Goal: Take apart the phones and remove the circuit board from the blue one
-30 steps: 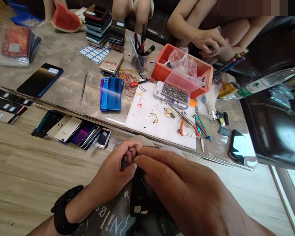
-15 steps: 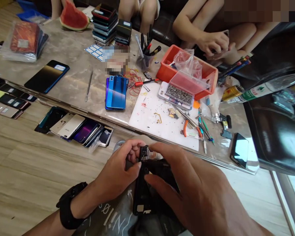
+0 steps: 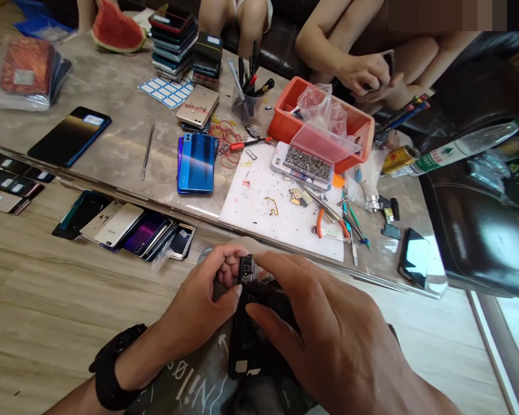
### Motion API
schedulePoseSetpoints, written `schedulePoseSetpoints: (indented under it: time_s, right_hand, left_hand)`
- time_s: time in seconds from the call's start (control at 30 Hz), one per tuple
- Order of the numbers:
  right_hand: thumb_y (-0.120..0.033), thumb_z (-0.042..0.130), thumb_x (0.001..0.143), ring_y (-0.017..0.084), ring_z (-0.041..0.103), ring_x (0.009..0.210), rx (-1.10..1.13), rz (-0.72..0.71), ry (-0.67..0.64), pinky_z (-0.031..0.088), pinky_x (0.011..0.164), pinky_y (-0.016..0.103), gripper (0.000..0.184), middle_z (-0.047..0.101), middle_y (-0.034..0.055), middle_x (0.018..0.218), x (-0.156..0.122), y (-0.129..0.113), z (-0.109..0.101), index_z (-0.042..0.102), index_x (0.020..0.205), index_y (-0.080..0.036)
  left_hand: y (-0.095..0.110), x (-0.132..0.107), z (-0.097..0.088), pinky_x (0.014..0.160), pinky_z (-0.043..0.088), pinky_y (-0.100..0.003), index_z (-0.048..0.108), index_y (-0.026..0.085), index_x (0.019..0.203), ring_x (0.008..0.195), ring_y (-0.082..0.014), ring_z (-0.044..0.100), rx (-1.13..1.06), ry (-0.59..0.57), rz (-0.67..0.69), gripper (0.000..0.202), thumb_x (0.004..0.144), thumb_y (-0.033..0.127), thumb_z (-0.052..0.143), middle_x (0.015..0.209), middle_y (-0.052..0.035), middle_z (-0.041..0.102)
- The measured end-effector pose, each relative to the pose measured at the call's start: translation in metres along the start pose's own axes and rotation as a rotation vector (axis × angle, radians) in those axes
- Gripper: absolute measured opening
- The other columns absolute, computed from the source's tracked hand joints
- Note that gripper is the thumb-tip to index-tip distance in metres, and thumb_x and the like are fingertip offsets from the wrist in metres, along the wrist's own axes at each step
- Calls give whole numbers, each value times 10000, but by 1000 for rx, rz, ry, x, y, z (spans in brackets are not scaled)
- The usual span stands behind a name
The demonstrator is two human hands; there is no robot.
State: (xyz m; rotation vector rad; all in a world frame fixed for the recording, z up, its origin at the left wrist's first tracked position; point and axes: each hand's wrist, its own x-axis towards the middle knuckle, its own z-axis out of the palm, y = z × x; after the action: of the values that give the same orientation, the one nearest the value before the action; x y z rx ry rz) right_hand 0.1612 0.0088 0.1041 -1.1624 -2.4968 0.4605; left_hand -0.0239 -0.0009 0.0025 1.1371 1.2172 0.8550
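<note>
A partly opened black smartphone point(image 3: 237, 349) lies over my lap, with its camera module and some bare metal inner parts showing near the top. My left hand point(image 3: 201, 302) grips its upper left edge, the thumb on the near side and the fingers curled behind. Over the phone arches my right hand point(image 3: 337, 323), its thumb and fingers pinching a dark part that looks like the phone's back cover. Much of that part and of the phone's right side is hidden by this hand.
Beyond my hands, a white mat point(image 3: 251, 202) on the table point(image 3: 125, 104) carries orange-handled pliers point(image 3: 320, 222), and a screw box point(image 3: 309, 161). An orange bin point(image 3: 281, 109), a blue phone point(image 3: 198, 164) and stacked phones point(image 3: 173, 43) stand farther back. Another person's hand point(image 3: 367, 72) holds something.
The whole view has shifted slightly, so the table things sit farther left. My right hand has moved a little over the phone, and less of the bare metal shows. My left hand keeps its grip.
</note>
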Motion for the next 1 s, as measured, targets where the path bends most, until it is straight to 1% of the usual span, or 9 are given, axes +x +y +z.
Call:
schedulePoseSetpoints:
  time_s: [0.1,0.2,0.3,0.4,0.5,0.6,0.67,0.77,1.0]
  right_hand:
    - [-137,466,1033,151,644,676,56,-94,-24,530,582,244,240,708,36,869,2,-1,-1,559,1253,-167]
    - [-122,504,1016,161,647,701,9,-82,15,546,619,261,271,712,44,886,3,-1,-2,551,1280,-161]
    - [-153,511,1013,177,692,768,64,-86,-23,580,667,267,229,726,61,927,4,-2,-1,570,1234,-154]
    - [-154,526,994,180,674,675,30,-103,46,564,594,280,163,707,43,842,6,-2,2,592,1143,-165]
    - [-120,577,961,177,699,705,18,-80,69,575,628,266,216,741,44,894,9,-2,6,592,1164,-191]
    - [-104,565,948,170,704,663,-2,-81,109,566,581,258,176,746,23,833,10,-2,8,611,1079,-213]
    - [-103,532,968,159,686,618,4,-64,99,557,544,256,179,728,7,790,9,-2,7,600,1096,-207]
    - [-163,518,1014,171,733,743,56,-43,43,607,645,256,182,766,37,908,8,-2,5,570,1183,-203]
    - [-140,514,1032,173,756,752,88,-7,68,630,687,253,223,779,40,914,2,-1,3,560,1244,-192]
  left_hand:
    - [-1,0,0,846,509,-320,605,278,1266,931,-180,631,-16,1,2,495,802,107,619,1014,-3,653]
    - [0,0,0,841,517,-312,613,283,1255,927,-180,641,-38,13,-18,489,796,118,647,987,6,647]
    - [1,0,0,841,526,-308,629,276,1238,918,-180,648,-56,26,-32,467,796,127,650,986,1,653]
    - [1,0,1,848,529,-307,636,279,1239,923,-177,658,-59,29,-35,455,807,137,645,1030,-9,675]
    - [1,1,1,852,535,-312,637,274,1237,957,-187,665,-53,49,-55,462,794,145,669,1095,-22,687]
    - [2,1,2,836,537,-311,641,266,1214,933,-185,660,-77,60,-70,419,810,154,652,1038,-15,683]
    - [3,2,2,842,532,-312,628,269,1222,939,-185,658,-79,46,-73,426,813,154,657,1020,-10,678]
    - [3,1,2,860,524,-314,609,273,1241,955,-185,656,-65,35,-69,468,798,136,676,1027,-6,673]
    - [3,1,3,867,515,-289,598,288,1239,952,-160,639,-87,21,-66,464,813,108,639,1058,-2,655]
